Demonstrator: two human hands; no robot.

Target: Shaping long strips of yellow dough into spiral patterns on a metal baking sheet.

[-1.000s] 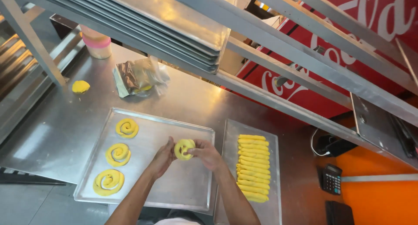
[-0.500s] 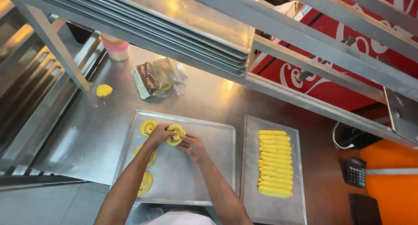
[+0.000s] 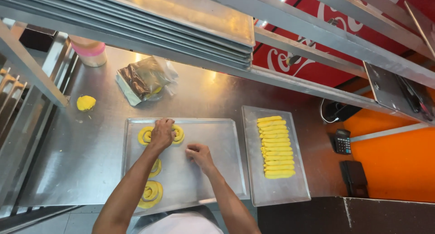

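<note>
Since half a second ago, the right hand has drawn back from the dough spiral and rests loosely curled, empty, on the baking tray. Left hand, arm outstretched, presses palm-down, fingers bent, on that spiral at the tray's far edge.

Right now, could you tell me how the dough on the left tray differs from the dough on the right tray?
The dough on the left tray is coiled into spirals, spaced apart; on the right tray it lies as straight strips, stacked closely in one column. The left hand covers one spiral; nothing touches the strips. Both are yellow.
</note>
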